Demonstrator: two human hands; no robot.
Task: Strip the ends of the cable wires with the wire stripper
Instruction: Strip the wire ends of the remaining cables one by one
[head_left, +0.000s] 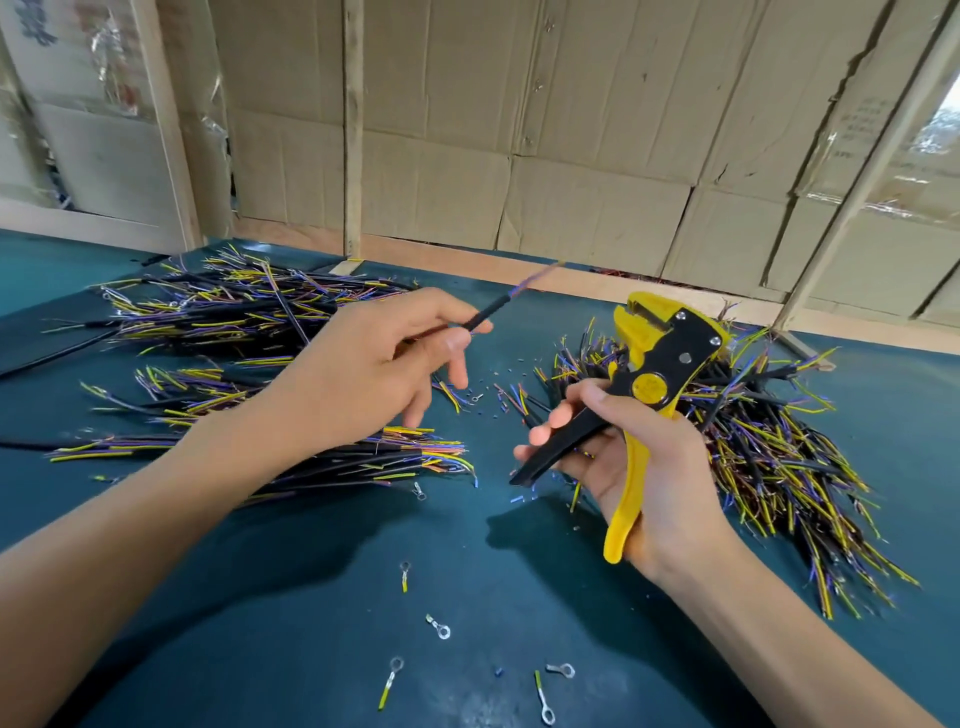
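The left hand (363, 358) pinches a black cable (485, 313) between thumb and forefinger, the other fingers loosely spread below; its thin coloured wires (535, 279) stick out beyond the fingertips, blurred. The right hand (644, 467) wraps the handles of the yellow-and-black wire stripper (660, 353), head raised above the knuckles, apart from the cable. The cable looks light and limp, the cores whippy; a pinch on the sheath close to the wire ends should best keep them steady.
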